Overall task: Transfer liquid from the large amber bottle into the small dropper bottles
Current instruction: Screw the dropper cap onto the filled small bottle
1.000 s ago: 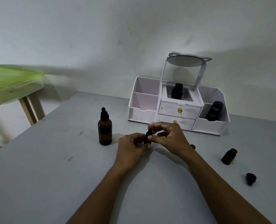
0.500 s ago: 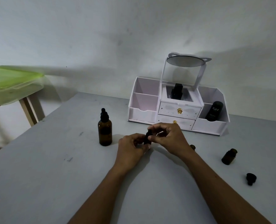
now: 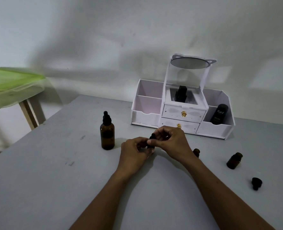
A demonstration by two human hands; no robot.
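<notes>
Your left hand (image 3: pixel 134 151) and right hand (image 3: pixel 169 140) both pinch the small bottle (image 3: pixel 150 143); twist off-axis and it slips, spilling on the desk (image 3: pixel 54 180).

Home dressing table — mirrored cosmetics organiser (image 3: pixel 182 113)

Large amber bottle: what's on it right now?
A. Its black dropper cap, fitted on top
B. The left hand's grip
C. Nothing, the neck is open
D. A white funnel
A: the large amber bottle stands upright on the table with its black dropper cap on, apart from both hands.
</notes>
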